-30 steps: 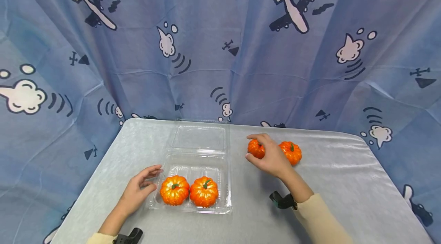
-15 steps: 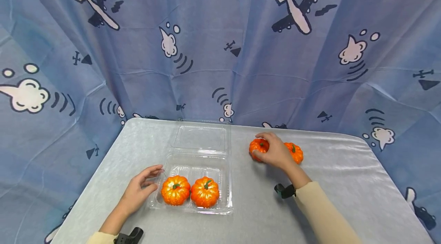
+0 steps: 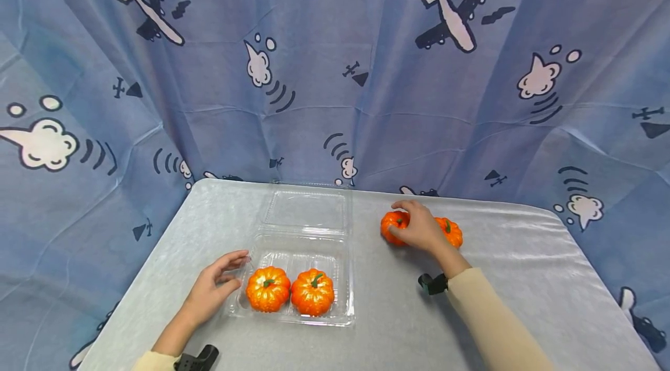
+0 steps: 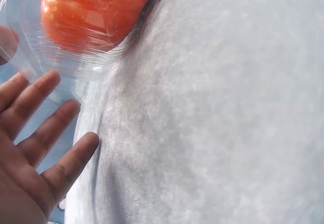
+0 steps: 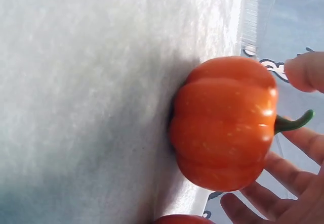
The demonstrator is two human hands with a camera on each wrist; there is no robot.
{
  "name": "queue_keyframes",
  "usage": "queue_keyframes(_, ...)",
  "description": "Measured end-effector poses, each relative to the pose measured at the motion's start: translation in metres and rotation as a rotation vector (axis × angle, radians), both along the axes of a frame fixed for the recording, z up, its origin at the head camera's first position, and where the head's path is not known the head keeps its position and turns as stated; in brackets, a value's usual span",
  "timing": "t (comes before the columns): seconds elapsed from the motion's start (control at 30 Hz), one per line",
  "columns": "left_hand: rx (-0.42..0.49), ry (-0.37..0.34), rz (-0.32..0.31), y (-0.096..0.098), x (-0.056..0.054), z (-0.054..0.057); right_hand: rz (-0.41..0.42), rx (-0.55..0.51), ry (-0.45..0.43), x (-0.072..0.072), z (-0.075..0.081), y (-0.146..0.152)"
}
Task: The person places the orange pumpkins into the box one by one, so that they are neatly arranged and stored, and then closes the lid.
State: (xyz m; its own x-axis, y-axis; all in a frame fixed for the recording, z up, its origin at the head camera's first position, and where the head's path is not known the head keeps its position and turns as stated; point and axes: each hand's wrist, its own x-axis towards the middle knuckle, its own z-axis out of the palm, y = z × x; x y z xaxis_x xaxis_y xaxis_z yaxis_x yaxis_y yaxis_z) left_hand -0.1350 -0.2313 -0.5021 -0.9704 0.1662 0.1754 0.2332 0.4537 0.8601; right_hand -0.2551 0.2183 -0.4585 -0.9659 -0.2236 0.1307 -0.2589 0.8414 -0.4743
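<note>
Two orange toy pumpkins, the left one [image 3: 268, 289] and the right one [image 3: 312, 292], sit side by side in the front of a clear plastic clamshell box [image 3: 342, 254] with its lid laid back. At the box's left side is my left hand [image 3: 211, 286], fingers spread and fairly straight; whether it touches the wall I cannot tell. My right hand [image 3: 421, 228] is over a third pumpkin [image 5: 225, 125], which stands on the table. In the right wrist view, thumb [image 5: 306, 72] and fingers [image 5: 291, 176] lie loosely about it, the thumb apart from its skin.
Another pumpkin [image 3: 451, 234] stands just right of my right hand, partly hidden by it. The box's open lid [image 3: 306, 211] lies toward the back edge of the pale cloth-covered table [image 3: 523, 278]. A blue printed curtain [image 3: 314, 68] hangs behind.
My right hand has shifted slightly right relative to the third pumpkin, uncovering more of its left side. That pumpkin stays about where it was. The left hand and box have not visibly moved.
</note>
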Motion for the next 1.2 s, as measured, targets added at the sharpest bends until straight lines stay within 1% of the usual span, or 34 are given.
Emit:
queue_keyframes(0.13, -0.001, -0.007, -0.001, 0.0, 0.0, 0.001, 0.009, 0.014, -0.014, -0.003, -0.002, 0.002)
queue_keyframes(0.53, 0.004, -0.012, 0.002, 0.001, 0.0, 0.001, 0.049, 0.062, -0.062, -0.008, -0.002, 0.001)
queue_keyframes(0.77, 0.012, -0.002, 0.002, 0.0, 0.0, 0.0, 0.061, 0.049, -0.082, -0.008, 0.0, 0.0)
queue_keyframes(1.07, 0.012, 0.012, 0.005, 0.001, 0.0, 0.0, 0.069, 0.02, -0.052, -0.004, 0.004, -0.009)
queue_keyframes(1.2, 0.011, 0.01, 0.005, 0.001, 0.0, 0.0, 0.094, -0.008, -0.007, -0.002, 0.007, -0.015)
